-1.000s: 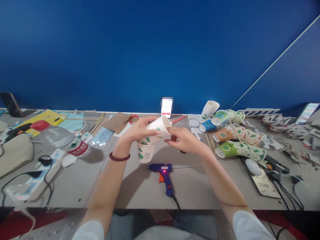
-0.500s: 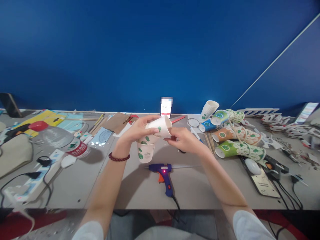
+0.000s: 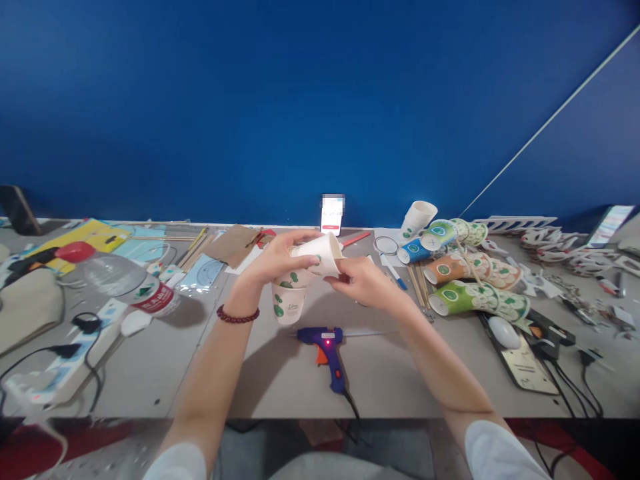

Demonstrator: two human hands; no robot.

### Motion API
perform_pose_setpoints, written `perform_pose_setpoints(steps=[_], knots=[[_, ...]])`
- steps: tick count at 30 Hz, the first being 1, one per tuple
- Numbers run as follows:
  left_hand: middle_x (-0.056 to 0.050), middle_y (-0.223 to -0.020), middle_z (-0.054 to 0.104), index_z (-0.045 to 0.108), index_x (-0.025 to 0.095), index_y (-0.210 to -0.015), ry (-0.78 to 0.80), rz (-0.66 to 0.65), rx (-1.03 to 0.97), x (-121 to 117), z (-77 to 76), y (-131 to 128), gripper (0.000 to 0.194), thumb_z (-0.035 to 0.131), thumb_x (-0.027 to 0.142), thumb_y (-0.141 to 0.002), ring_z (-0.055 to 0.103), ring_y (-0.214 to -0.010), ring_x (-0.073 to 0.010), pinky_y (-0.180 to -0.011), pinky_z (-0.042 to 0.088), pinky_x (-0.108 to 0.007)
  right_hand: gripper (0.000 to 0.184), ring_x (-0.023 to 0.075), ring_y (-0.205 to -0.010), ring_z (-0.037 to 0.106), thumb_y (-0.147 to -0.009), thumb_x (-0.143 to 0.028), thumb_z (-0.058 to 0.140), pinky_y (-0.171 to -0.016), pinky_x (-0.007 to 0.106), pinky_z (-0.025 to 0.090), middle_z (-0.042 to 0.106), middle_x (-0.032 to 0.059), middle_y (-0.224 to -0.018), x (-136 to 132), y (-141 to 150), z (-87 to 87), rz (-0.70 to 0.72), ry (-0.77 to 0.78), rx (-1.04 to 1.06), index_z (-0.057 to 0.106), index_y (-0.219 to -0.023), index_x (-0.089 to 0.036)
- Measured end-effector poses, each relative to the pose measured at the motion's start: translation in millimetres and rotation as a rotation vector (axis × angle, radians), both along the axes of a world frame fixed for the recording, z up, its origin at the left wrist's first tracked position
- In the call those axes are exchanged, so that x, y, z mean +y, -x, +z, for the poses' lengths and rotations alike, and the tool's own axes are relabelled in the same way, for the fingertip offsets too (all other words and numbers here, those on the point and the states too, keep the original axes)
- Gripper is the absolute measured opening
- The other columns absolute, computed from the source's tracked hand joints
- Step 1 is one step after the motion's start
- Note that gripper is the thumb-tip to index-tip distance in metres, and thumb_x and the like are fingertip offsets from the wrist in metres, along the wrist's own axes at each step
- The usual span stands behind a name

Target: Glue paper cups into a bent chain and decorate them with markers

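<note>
White paper cups [image 3: 324,256] with green leaf prints, joined at angles to one another, are raised above the table in front of me. My left hand [image 3: 280,259] wraps round them from the left, its thumb across the upper cup. At that cup's open mouth, my right hand [image 3: 361,280] pinches the rim; some of its fingertips are hidden by the cup. Another cup [image 3: 289,304] of the group hangs lower, its printed side facing me. Below the hands a blue glue gun [image 3: 327,337] with an orange trigger and a lit red light lies on the table.
Rolled-looking groups of printed cups [image 3: 463,298] lie at the right, with a cup stack [image 3: 419,219] behind. A plastic bottle [image 3: 130,280] and a power strip [image 3: 83,350] are at the left. A phone [image 3: 332,215] leans on the blue wall. The glue gun's cord runs over the table's front edge.
My right hand has shifted slightly left and stays at the cup's rim. The cups have moved a touch to the left. The glue gun lies as before.
</note>
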State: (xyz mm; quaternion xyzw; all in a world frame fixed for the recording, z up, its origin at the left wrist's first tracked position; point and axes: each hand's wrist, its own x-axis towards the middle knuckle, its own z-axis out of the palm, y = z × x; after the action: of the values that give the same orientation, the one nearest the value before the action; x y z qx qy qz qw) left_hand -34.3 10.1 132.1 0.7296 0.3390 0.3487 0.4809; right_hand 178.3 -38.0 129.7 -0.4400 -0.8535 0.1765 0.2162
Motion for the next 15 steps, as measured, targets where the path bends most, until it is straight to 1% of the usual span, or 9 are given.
perform_pose_setpoints(steps=[3,10,15], knots=[[-0.014,-0.125,0.062,0.059,0.018,-0.124,-0.011,0.0,-0.003,0.3,-0.7,0.6,0.057,0.072,0.038,-0.072,0.061,-0.107,-0.0241,-0.082,0.052,-0.033,0.011,0.0119,-0.059,0.049,-0.086,-0.023,0.056,-0.057,0.024,0.032,0.064,0.0019,-0.07,-0.3,1.2,-0.7,-0.004,-0.003,0.002,0.065,-0.088,-0.016],[-0.013,-0.121,0.063,0.062,0.019,-0.121,-0.039,0.026,0.006,-0.8,0.9,0.3,0.055,0.073,0.037,-0.071,0.06,-0.108,-0.0253,-0.085,0.051,-0.036,0.011,0.0113,-0.058,0.049,-0.085,-0.021,0.056,-0.056,0.023,0.029,0.063,0.0008,-0.068,-0.1,2.6,-3.7,-0.008,-0.014,0.012,0.065,-0.088,-0.016],[-0.013,-0.119,0.065,0.063,0.019,-0.119,-0.093,0.026,0.006,-0.6,1.2,0.3,0.052,0.073,0.037,-0.071,0.061,-0.107,-0.0255,-0.084,0.052,-0.036,0.011,0.0111,-0.057,0.048,-0.085,-0.02,0.057,-0.055,0.023,0.029,0.063,0.0007,-0.067,-0.5,3.2,-3.0,-0.005,-0.003,0.033,0.066,-0.089,-0.015]])
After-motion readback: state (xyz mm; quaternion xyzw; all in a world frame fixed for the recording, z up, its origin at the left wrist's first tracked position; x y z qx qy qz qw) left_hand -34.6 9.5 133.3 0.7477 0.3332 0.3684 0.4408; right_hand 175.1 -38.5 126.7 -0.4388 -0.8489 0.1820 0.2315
